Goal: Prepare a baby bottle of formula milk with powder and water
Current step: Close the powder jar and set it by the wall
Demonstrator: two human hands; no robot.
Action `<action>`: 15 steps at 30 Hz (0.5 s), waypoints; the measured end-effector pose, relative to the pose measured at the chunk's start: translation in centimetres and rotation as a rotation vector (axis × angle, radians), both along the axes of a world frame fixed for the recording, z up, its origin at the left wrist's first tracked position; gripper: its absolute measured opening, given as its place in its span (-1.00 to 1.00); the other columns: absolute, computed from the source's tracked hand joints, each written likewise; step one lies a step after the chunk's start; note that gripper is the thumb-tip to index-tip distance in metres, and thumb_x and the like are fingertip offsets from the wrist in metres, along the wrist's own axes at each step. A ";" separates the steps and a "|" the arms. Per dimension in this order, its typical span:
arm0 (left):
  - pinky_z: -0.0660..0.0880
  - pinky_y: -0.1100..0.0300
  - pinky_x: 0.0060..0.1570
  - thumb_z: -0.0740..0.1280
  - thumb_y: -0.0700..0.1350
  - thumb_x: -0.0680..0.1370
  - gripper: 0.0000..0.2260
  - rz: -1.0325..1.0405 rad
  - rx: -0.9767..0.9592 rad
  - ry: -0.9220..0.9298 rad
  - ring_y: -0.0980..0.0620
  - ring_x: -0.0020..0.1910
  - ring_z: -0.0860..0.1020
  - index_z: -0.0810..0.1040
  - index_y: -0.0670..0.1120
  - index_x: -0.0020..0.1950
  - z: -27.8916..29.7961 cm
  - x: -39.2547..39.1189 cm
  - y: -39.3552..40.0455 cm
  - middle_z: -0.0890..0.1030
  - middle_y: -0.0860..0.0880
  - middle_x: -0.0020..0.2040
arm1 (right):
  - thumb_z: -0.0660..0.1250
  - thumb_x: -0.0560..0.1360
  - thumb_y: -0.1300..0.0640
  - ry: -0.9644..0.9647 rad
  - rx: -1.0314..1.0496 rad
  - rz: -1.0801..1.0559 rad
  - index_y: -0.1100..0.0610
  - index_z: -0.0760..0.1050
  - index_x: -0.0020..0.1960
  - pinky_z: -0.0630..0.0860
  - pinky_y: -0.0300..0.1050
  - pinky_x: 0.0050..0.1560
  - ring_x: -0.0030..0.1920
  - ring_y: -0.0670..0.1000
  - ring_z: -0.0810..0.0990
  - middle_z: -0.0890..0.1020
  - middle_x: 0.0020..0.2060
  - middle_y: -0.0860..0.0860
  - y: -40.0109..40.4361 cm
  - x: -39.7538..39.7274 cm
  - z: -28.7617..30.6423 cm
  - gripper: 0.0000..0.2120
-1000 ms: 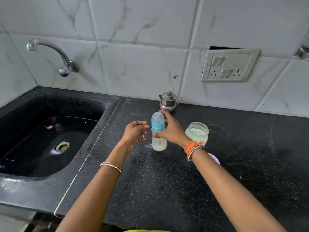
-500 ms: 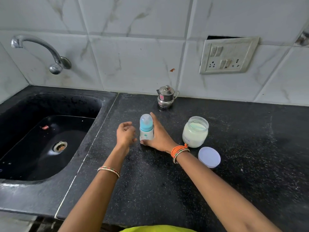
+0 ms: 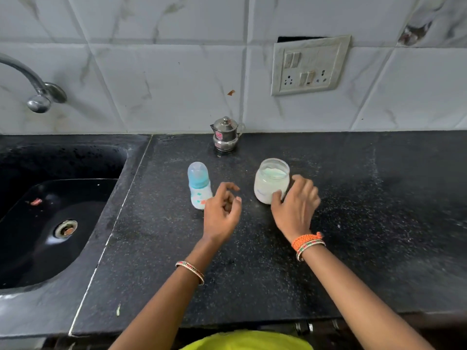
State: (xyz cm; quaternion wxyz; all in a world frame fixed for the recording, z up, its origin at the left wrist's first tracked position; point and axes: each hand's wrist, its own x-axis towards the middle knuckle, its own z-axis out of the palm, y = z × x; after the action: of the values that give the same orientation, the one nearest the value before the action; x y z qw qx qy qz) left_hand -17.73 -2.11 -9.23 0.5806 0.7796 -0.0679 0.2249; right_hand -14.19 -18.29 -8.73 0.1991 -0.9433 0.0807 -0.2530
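Your left hand [image 3: 221,213] is hovering loosely curled, gripping nothing | your right hand [image 3: 295,205] is grasping the open powder jar [image 3: 271,180] at 1 o'clock | capped bottle [image 3: 199,185] is standing at 11 o'clock, looking milky: likely mixed; jar awaiting closing | steel pot [image 3: 225,133] at 12.

On the counter [image 3: 252,274], bottle [image 3: 199,185] left of jar [image 3: 271,181]; pot [image 3: 225,133] behind them; sink [image 3: 50,223] far left
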 end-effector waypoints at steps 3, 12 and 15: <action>0.41 0.06 -0.37 0.23 -0.08 0.48 -0.83 -0.033 0.143 0.109 0.13 -0.43 0.40 0.41 0.04 0.07 -0.6 1.1 -0.7 0.49 0.08 -0.30 | 0.29 0.42 -0.14 0.274 0.076 -0.090 0.17 0.35 0.25 0.38 0.16 0.13 0.21 0.21 0.38 0.42 0.19 0.16 -1.4 -1.2 -1.2 -0.47; 0.54 0.01 -0.11 0.29 -0.14 0.50 -0.68 -0.059 0.277 0.283 -0.02 -0.13 0.53 0.35 -0.04 0.24 0.4 3.8 -0.2 0.51 0.03 -0.01 | 0.41 0.39 -0.13 0.708 -0.062 0.095 0.14 0.32 0.31 0.44 0.07 0.13 0.27 0.22 0.36 0.40 0.27 0.17 -2.8 -1.6 0.1 -0.38; 0.50 0.10 -0.08 0.36 -0.07 0.49 -0.59 -0.083 0.255 0.335 0.02 -0.10 0.51 0.33 -0.05 0.29 0.2 4.0 -0.6 0.49 -0.01 0.09 | 0.45 0.35 -0.12 0.720 0.119 0.210 0.11 0.17 0.38 0.43 0.03 0.15 0.26 0.23 0.42 0.39 0.28 0.18 -3.7 -1.3 3.5 -0.25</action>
State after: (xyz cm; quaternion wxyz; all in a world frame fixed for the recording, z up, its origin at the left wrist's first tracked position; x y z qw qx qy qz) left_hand -13.72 -2.68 -9.05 0.4892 0.8698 -0.0305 0.0576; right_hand -15.48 -21.99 -5.26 0.2371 -0.9618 0.0631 0.1215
